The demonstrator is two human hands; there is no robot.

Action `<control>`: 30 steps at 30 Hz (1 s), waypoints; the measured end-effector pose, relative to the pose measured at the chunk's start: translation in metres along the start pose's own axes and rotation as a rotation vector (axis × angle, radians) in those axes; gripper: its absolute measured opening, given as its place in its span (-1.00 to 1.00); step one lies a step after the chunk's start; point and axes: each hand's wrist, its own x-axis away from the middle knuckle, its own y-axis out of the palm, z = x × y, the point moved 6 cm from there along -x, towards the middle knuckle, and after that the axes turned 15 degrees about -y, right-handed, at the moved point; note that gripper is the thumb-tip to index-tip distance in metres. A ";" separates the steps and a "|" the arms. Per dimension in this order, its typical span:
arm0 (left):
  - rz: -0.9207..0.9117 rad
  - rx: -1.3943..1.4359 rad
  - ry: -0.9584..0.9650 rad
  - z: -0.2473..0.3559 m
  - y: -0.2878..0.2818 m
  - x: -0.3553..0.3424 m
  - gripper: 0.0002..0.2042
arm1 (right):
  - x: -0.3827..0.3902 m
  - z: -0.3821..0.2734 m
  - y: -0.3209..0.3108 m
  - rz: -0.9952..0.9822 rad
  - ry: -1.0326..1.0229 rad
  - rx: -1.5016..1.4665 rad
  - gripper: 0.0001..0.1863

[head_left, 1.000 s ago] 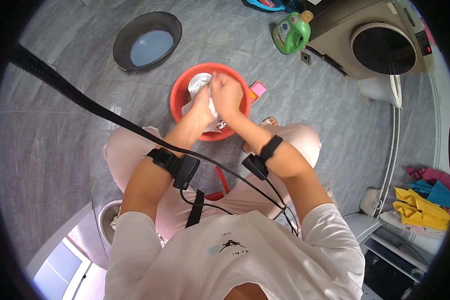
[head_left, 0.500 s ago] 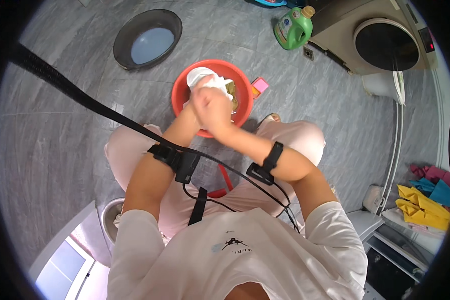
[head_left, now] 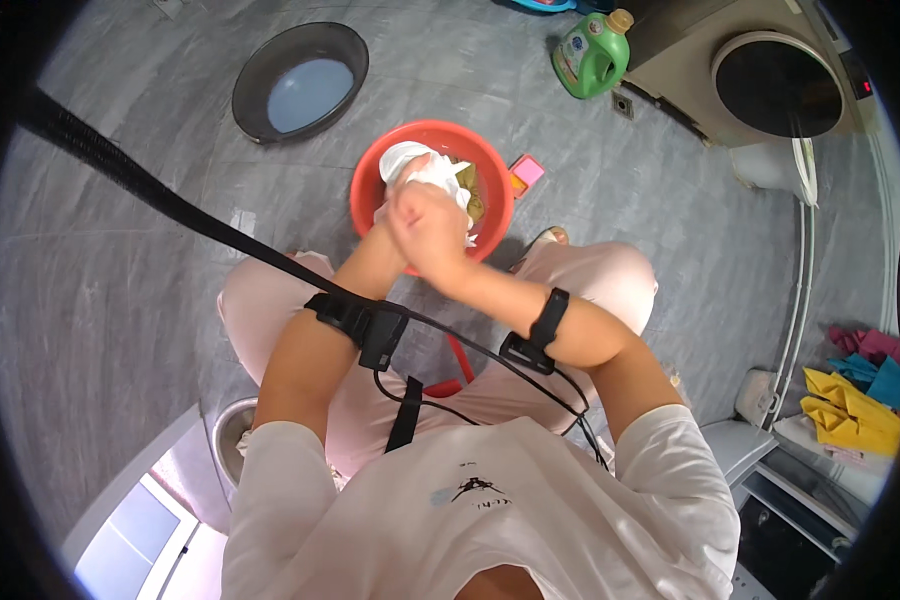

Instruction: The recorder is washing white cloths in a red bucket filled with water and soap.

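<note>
Over a red basin on the floor, both my hands are together on a white cloth. My right hand is closed in a fist against the cloth, over my left hand. Most of my left hand is hidden behind the right; the part that shows is closed on the cloth. A rounded white piece stands out beyond the hands at the basin's far left. Olive-brown cloth lies in the basin to the right of the white one.
A pink and yellow box sits right of the basin. Farther off are a dark basin with bluish liquid, a green detergent jug and a washing machine. A black cable crosses my left forearm. A metal bowl stands at left.
My hands stay on the white cloth, with the right fist slightly lower against it. The whole view has shifted a little, so the surroundings appear slightly farther right.
</note>
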 end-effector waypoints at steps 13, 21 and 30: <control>0.351 -0.640 0.496 -0.006 0.080 0.043 -0.69 | 0.009 0.011 0.001 -0.062 0.036 0.024 -0.81; 0.290 -0.061 0.021 -0.010 0.009 -0.009 -0.71 | 0.002 0.068 -0.012 0.161 0.251 0.030 -0.66; 0.205 -0.042 -0.034 -0.021 0.029 -0.020 -0.73 | -0.005 0.097 -0.025 0.188 0.265 0.045 -0.86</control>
